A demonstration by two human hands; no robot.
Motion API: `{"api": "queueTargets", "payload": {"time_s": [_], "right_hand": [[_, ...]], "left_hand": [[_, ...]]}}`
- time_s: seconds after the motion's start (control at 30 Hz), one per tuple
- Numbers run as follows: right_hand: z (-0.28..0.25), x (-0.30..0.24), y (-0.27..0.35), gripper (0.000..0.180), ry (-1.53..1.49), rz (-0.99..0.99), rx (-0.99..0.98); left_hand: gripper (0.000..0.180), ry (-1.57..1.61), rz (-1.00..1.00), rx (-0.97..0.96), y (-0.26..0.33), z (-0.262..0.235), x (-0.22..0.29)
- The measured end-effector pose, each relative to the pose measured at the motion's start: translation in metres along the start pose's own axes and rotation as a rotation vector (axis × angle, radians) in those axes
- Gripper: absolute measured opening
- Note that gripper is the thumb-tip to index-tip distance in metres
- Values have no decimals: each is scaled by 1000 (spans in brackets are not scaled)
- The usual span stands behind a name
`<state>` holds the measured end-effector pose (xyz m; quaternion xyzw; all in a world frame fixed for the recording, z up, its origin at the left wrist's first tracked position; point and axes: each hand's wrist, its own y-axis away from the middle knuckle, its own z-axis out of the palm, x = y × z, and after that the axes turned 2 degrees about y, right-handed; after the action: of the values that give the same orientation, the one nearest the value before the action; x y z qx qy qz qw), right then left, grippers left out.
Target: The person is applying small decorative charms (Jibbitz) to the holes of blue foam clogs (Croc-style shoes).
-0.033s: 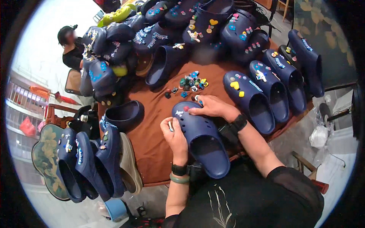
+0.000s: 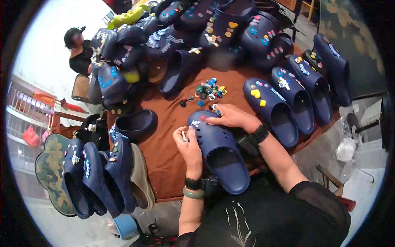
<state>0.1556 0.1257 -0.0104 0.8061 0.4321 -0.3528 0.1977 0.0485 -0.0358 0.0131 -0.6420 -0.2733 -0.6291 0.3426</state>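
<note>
A navy blue clog (image 2: 218,142) with holes in its upper lies in front of me, toe pointing away. A white charm and a red charm (image 2: 202,118) sit on its toe. My right hand (image 2: 232,117) grips the toe, the thumb by the red charm and the other fingers over the far edge, partly hidden. Along the clog's left side is my left hand (image 2: 190,144), its fingers curled round a small white piece (image 2: 184,136) too small to name. Beyond the toe lies a pile of small colourful charms (image 2: 210,89).
Finished-looking navy clogs with charms (image 2: 269,111) stand along the right. More clogs (image 2: 119,173) lean at the left edge, and a heap of them (image 2: 164,41) fills the back. A brown cloth (image 2: 164,164) covers the table. At the far left is another person (image 2: 78,53).
The whole view has shifted very slightly. Both hands and the clog hold the same positions relative to each other.
</note>
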Motion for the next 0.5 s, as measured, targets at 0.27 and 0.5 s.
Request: {"api": "queueTargets", "payload": {"time_s": [0.27,0.5], "right_hand": [[9,-2,9,46,146,-59,102],[12,-8,13,33,185,-205,196]], "left_hand": [[66,-856,-85,-255,-38,-4,7],[49,-923,67,-445,-45,-10,16]]}}
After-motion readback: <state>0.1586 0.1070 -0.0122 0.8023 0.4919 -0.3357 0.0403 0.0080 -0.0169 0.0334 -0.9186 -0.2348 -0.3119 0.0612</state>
